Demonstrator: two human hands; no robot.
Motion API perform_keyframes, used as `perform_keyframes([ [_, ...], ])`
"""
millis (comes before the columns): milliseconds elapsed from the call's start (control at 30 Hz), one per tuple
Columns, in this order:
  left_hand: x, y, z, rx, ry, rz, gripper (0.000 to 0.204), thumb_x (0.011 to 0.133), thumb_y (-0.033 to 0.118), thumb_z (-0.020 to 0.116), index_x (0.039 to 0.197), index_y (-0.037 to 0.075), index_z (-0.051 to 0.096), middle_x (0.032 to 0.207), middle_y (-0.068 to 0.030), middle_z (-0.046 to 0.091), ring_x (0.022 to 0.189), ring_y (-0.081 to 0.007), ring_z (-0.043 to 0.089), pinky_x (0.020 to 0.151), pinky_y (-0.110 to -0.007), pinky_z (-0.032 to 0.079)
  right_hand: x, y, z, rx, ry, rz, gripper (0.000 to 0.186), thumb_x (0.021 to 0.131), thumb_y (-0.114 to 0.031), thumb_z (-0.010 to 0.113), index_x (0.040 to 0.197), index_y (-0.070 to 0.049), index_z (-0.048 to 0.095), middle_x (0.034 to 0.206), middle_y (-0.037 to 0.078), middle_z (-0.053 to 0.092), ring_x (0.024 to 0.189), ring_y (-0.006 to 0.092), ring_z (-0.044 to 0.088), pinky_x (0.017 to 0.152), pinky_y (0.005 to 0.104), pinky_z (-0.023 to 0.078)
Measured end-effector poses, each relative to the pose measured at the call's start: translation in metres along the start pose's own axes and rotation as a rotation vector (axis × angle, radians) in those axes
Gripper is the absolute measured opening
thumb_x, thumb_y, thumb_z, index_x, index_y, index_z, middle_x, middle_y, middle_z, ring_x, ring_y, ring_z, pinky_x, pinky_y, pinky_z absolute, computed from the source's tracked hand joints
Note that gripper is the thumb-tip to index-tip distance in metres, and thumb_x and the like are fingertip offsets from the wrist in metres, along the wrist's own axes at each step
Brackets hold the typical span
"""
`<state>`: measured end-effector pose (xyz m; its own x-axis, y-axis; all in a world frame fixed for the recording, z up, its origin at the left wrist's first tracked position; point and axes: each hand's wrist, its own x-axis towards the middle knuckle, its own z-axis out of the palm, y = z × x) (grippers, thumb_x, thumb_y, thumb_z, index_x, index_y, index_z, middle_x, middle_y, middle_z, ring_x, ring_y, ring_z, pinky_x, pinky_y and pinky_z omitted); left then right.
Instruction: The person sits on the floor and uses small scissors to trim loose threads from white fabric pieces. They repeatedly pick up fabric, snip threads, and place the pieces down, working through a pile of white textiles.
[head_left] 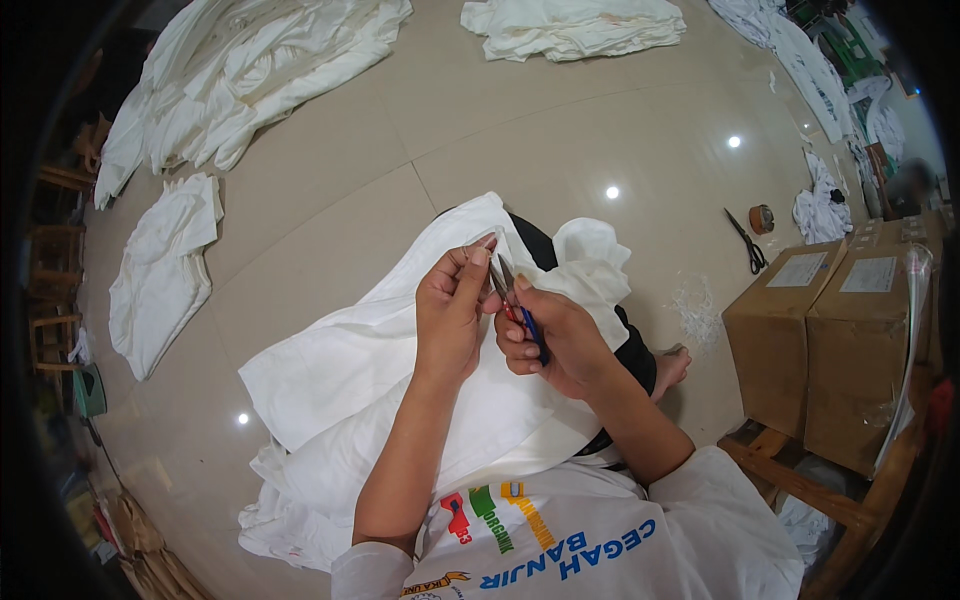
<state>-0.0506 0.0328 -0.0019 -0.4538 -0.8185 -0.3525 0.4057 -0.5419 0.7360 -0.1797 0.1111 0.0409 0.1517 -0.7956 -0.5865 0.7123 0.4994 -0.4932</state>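
Note:
White cloth garments lie across my lap and spill to the left. My left hand is closed, pinching an edge of the white cloth between thumb and fingers. In my right hand I grip a small pair of thread snips with red and blue handles. Their blades point up and away from me, beside the left fingertips and close to the pinched cloth. Whether the blades touch a thread is too small to tell.
Piles of white cloth lie on the tiled floor, with a folded stack at left. To the right are black scissors, a tape roll, thread scraps and cardboard boxes beside a wooden frame.

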Motion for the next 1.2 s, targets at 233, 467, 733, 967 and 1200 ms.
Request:
perform_keyframes([
  [233,0.001,-0.003,-0.001,0.018,0.037,0.034,0.027,0.108,0.022,0.065,0.12,-0.002,0.069,0.086,0.0027,0.06,0.068,-0.0048,0.05,0.065,-0.021,0.043,0.005,0.003,-0.004,-0.012,-0.014,-0.007,0.046,0.115,-0.046,0.039,0.111,-0.005,0.059,0.079,-0.002,0.047,0.06,0.0078,0.038,0.052,0.0243,0.034],
  [467,0.0,-0.007,0.001,0.035,0.044,0.055,0.027,0.108,0.02,0.064,0.121,-0.003,0.069,0.086,0.0015,0.061,0.073,-0.0054,0.052,0.071,-0.021,0.045,0.006,0.0,0.0,0.0,0.002,-0.035,0.042,0.114,-0.044,0.041,0.109,-0.006,0.058,0.08,-0.002,0.046,0.061,0.0075,0.039,0.052,0.0243,0.034],
  [733,0.0,-0.008,-0.001,0.036,0.028,0.044,0.029,0.109,0.019,0.062,0.125,-0.005,0.067,0.087,0.0,0.062,0.076,-0.0061,0.055,0.077,-0.023,0.048,0.009,0.003,0.0,0.012,0.022,-0.027,0.034,0.113,-0.041,0.046,0.104,-0.01,0.055,0.079,-0.004,0.045,0.062,0.0073,0.039,0.052,0.0246,0.033],
  [967,0.001,-0.011,-0.005,0.021,0.004,0.039,0.026,0.109,0.019,0.062,0.12,-0.004,0.067,0.091,-0.0016,0.064,0.08,-0.0063,0.057,0.083,-0.023,0.049,0.011,0.005,-0.003,0.028,0.005,-0.02,0.035,0.113,-0.044,0.047,0.102,-0.011,0.056,0.079,-0.004,0.044,0.062,0.0069,0.039,0.051,0.0228,0.033],
  [1200,0.002,-0.014,-0.008,0.018,0.027,0.032,0.022,0.108,0.018,0.064,0.115,-0.002,0.068,0.12,-0.0077,0.07,0.101,-0.008,0.061,0.093,-0.025,0.05,0.008,0.003,0.001,0.04,0.037,-0.015,0.035,0.113,-0.041,0.046,0.103,-0.01,0.058,0.076,-0.005,0.044,0.059,0.0056,0.037,0.051,0.0217,0.03],
])
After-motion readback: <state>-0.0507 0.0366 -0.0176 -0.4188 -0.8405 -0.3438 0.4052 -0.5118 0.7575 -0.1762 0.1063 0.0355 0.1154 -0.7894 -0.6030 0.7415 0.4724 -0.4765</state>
